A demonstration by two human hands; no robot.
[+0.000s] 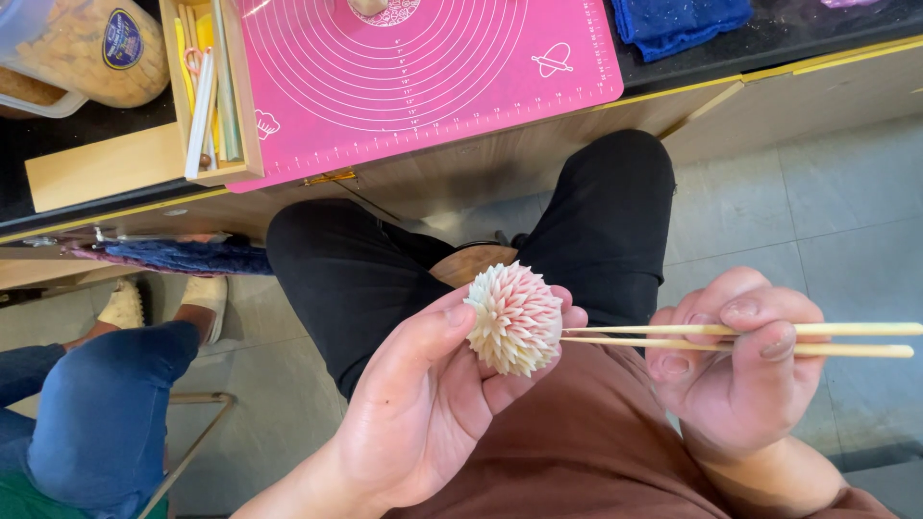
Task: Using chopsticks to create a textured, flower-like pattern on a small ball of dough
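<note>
My left hand [423, 394] holds a small round flower-shaped sweet [515, 317], white with pink-tipped petals, between thumb and fingers over my lap. My right hand [735, 365] grips a pair of light wooden chopsticks [846, 338] held level, their tips touching the right side of the flower. I am seated, with black trousers and a brown shirt below the hands.
A pink silicone mat [413, 67] with ring markings lies on the counter ahead. A wooden tool box [207, 91] with sticks sits to its left, a plastic jar [87, 48] further left, a blue cloth [678, 21] at right. Another person's denim-clad knee [106, 404] is at lower left.
</note>
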